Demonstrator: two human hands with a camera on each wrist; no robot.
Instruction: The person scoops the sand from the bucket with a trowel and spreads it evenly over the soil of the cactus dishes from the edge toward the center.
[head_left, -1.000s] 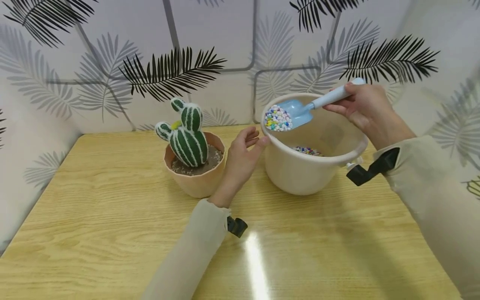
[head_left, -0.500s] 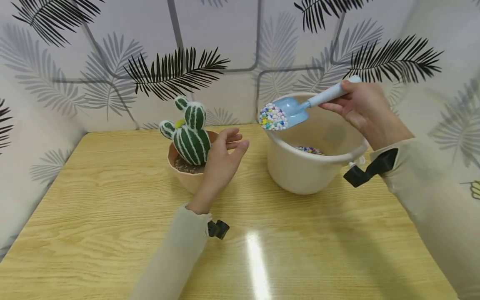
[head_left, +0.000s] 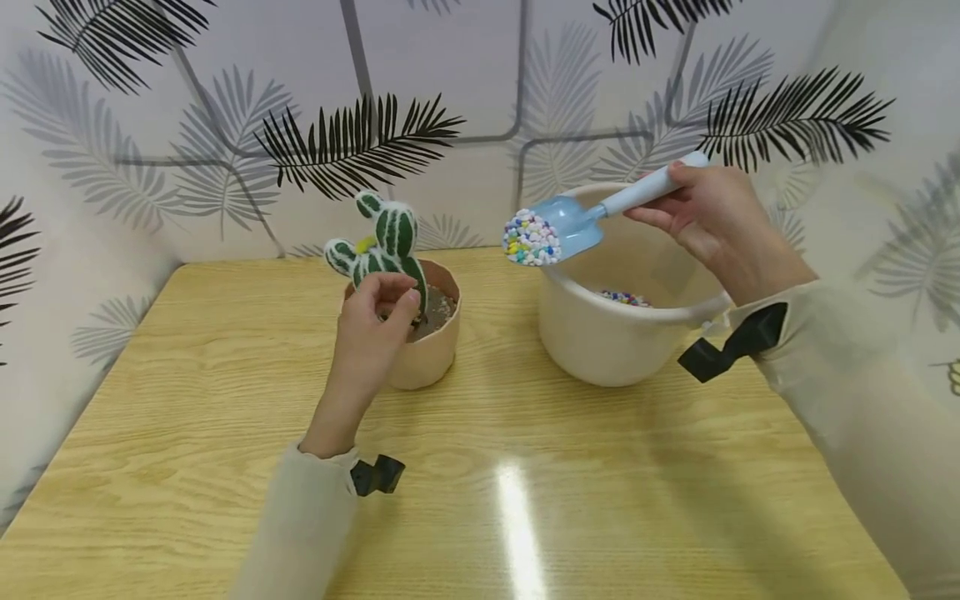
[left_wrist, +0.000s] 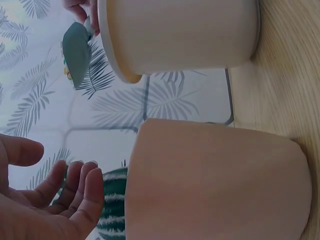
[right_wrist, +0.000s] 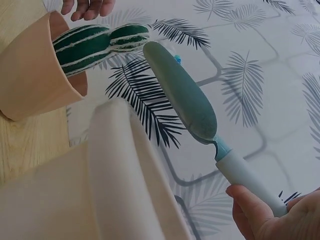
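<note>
My right hand (head_left: 720,221) grips the pale handle of a light blue hand trowel (head_left: 573,227). Its blade carries a heap of small multicoloured pebbles (head_left: 532,237) and reaches past the left rim of a cream bucket (head_left: 607,342). More pebbles (head_left: 626,297) lie at the bucket's bottom. Over the near rim of a peach flowerpot (head_left: 423,358), my left hand (head_left: 367,329) has its fingers loosely bent, holding nothing. A green and white knitted cactus (head_left: 396,232) stands in the pot's brown soil (head_left: 441,310), its lower part hidden behind that hand. The left wrist view shows these fingers (left_wrist: 90,200) beside the cactus.
Pot and bucket stand apart on a wooden table (head_left: 187,400), near its back edge. Behind them rises a wall (head_left: 450,67) with a leaf pattern. A black wrist mount (head_left: 377,475) sits on the left sleeve, another (head_left: 731,342) on the right.
My left hand has moved left, from beside the bucket's rim to in front of the cactus. The loaded trowel has shifted a little to the left, past the bucket's rim.
</note>
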